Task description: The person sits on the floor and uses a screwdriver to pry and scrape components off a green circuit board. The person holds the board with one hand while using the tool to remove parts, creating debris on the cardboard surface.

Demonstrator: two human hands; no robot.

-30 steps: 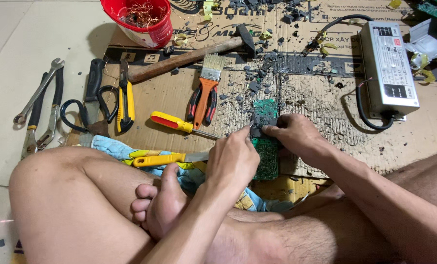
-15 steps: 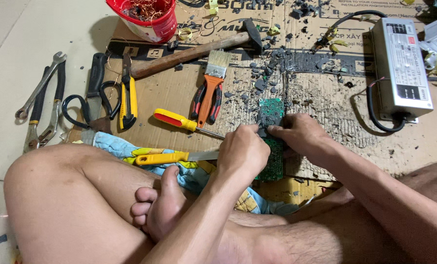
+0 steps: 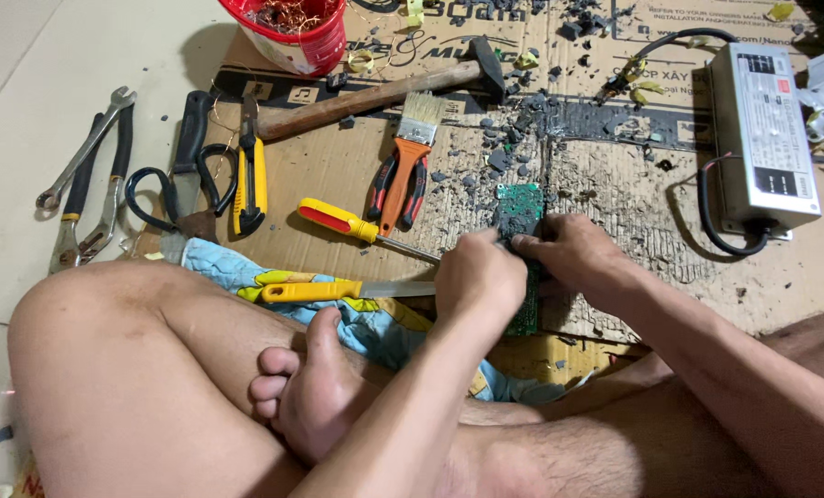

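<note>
Green circuit board (image 3: pixel 521 205) lies on the cardboard (image 3: pixel 320 166) near its front edge, lengthwise toward the person, and both hands are on it. The left hand (image 3: pixel 479 277) sits over the board's near left side with its fingers curled shut; whether they pinch a small tool or only the board's edge I cannot tell, since the knuckles hide the tips. The right hand (image 3: pixel 573 254) presses on the board from the right, fingers narrow and flat against its upper middle, holding it down.

As for progress, it looks partly done. Dark chips (image 3: pixel 513 124) and grey crumbs lie scattered over the cardboard's middle and far edge, thickest just beyond the board, and that patch of cardboard is scuffed and blackened, which suggests much has already been broken or picked off. The bucket (image 3: pixel 294 32) at the far left corner holds a tangle of copper wire. The visible far end of the board looks nearly bare, with few parts standing; the near half is hidden under the hands, so how much remains there cannot be told. The grey power supply (image 3: pixel 764 129) near the right edge appears closed, with its black cable attached, and seems untouched.

Tools lie unused to the left: hammer (image 3: pixel 375 92), brush (image 3: pixel 410 157), screwdriver (image 3: pixel 352 221), knife (image 3: pixel 338 291) on a cloth (image 3: pixel 237 267), cutters (image 3: pixel 248 175).
</note>
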